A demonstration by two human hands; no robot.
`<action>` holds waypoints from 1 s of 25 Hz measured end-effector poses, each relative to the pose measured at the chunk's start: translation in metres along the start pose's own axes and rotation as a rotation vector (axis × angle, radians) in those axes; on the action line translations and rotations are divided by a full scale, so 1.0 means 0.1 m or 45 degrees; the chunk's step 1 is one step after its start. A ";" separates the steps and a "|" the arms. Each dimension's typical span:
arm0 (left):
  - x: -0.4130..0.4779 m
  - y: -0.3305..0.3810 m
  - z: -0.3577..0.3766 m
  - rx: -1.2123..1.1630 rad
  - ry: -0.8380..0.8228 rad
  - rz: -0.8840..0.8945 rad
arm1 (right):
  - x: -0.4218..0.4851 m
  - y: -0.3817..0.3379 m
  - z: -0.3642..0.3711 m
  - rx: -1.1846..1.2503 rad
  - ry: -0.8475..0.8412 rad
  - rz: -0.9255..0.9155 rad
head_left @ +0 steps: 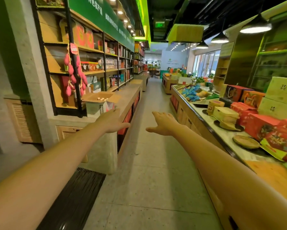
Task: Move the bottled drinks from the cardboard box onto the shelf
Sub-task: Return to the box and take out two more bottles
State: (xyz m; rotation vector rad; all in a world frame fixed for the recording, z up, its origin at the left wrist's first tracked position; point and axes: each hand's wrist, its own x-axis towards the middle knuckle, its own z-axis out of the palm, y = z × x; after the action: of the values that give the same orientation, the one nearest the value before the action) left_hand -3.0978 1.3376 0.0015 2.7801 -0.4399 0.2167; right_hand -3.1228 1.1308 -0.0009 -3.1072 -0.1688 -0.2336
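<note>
The fingers [114, 113] of the left hand [112, 121] are straight and relaxed, with the thumb spread to the side, and they hold nothing. The right hand [163, 124] is the same: fingers stretched forward, thumb apart, nothing in it. Both arms reach out over the floor [156, 155] of a shop aisle. Just beyond the left fingertips stands the open cardboard box [96, 105] on the long table [129, 95]. Inside it the bottled drinks [101, 98] stand upright; only their light caps show. Behind the box rises the shelf [93, 72], carrying packaged goods. On the right, red gift boxes [263, 128] lie on another table.
</note>
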 end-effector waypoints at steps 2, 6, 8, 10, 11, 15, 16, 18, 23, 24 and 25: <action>0.44 0.06 0.19 -0.003 -0.019 0.047 | 0.36 0.22 0.10 -0.019 -0.007 0.005; 1.45 0.05 0.50 -0.023 -0.021 0.136 | 1.26 0.64 0.28 -0.050 -0.033 0.015; 2.00 0.01 0.58 -0.018 -0.051 0.164 | 1.78 0.82 0.28 -0.052 -0.035 0.021; 2.64 -0.03 0.66 0.012 -0.076 0.189 | 2.33 1.03 0.28 -0.062 -0.024 0.028; 2.92 -0.06 0.70 0.035 -0.079 0.199 | 2.57 1.13 0.30 -0.072 -0.013 0.025; 4.00 -0.10 0.89 0.125 -0.095 0.219 | 3.50 1.59 0.48 -0.024 -0.004 0.057; 4.24 -0.10 0.95 0.145 -0.099 0.222 | 3.72 1.73 0.53 -0.020 -0.001 0.064; 4.74 -0.12 1.08 0.181 -0.090 0.222 | 4.21 2.00 0.65 0.005 -0.002 0.075; 6.16 -0.29 1.46 0.219 -0.062 0.115 | 5.63 2.65 0.96 0.093 0.005 -0.004; 6.49 -0.33 1.52 0.203 -0.063 0.074 | 5.95 2.76 0.99 0.113 -0.002 -0.036; 6.78 -0.37 1.55 0.186 -0.065 0.034 | 6.25 2.86 1.01 0.122 -0.013 -0.066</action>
State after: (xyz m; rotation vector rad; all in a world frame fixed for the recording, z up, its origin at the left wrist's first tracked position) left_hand -2.4325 1.1333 -0.0213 2.9294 -0.4924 0.1918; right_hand -2.4618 0.9156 -0.0102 -3.0120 -0.2532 -0.2045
